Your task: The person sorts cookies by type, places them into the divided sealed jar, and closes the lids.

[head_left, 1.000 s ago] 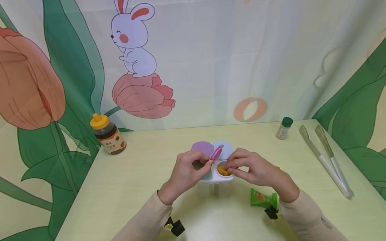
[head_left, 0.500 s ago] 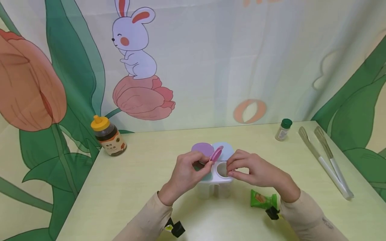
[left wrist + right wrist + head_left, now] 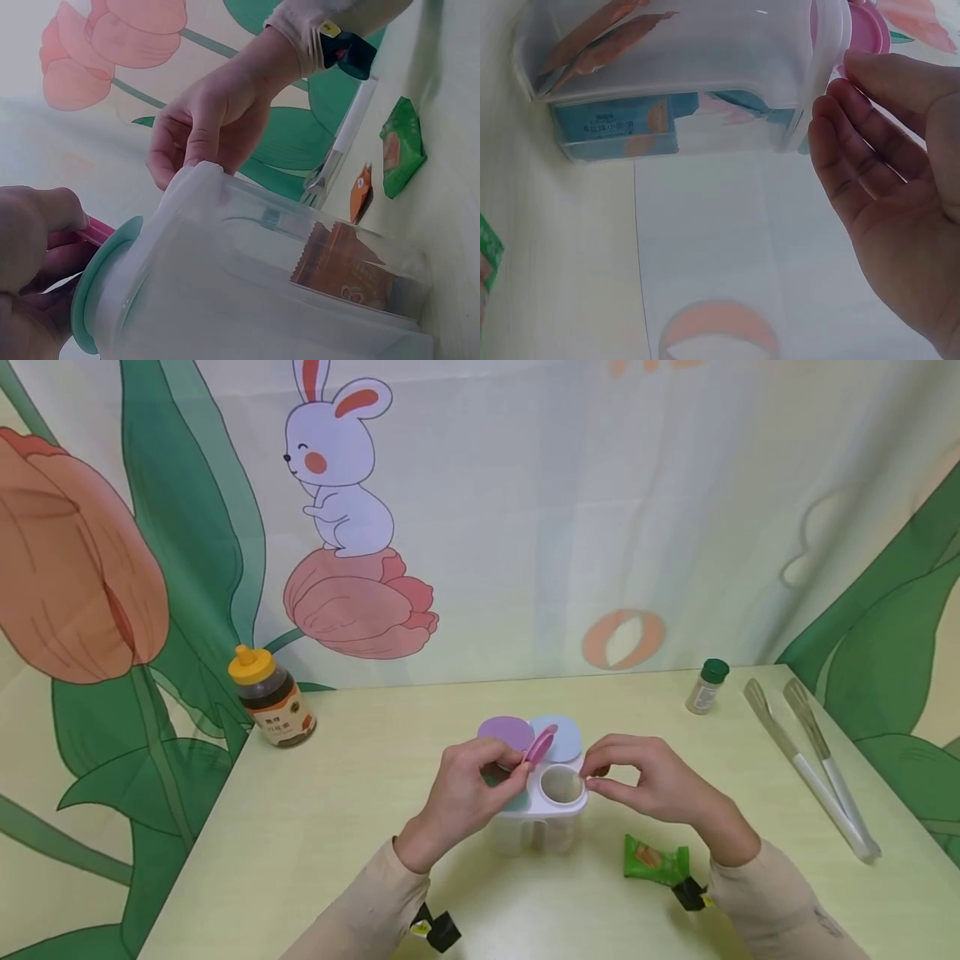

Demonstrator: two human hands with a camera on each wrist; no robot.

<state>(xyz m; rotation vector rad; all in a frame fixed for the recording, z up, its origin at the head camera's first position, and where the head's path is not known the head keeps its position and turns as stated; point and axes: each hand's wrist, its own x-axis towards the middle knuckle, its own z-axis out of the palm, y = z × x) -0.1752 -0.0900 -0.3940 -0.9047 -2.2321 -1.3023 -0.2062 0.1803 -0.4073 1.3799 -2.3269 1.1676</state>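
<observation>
A clear storage box (image 3: 543,835) with a white top stands mid-table, its coloured lids including purple (image 3: 504,732), light blue (image 3: 561,739) and teal (image 3: 90,300). My left hand (image 3: 467,789) pinches the raised pink lid (image 3: 542,743) between thumb and fingers. Beneath it the round front-right opening (image 3: 561,785) is uncovered. At that opening's right rim, my right hand (image 3: 648,777) touches the edge with thumb and fingertips, fingers loosely bent and holding nothing visible. Low inside the box lies a brown-orange wrapped snack (image 3: 349,266); a blue packet (image 3: 619,127) shows in another compartment.
On the table by my right wrist lie a green snack packet (image 3: 656,860) and an orange one (image 3: 361,193). Metal tongs (image 3: 813,768) lie on the right, near a green-capped shaker (image 3: 707,687). A yellow-capped honey bottle (image 3: 277,706) stands back left, before a printed curtain (image 3: 495,510).
The orange packet at the opening has gone down out of sight from above. My right hand has let go and shifted right to the rim. The left hand keeps its hold on the pink lid.
</observation>
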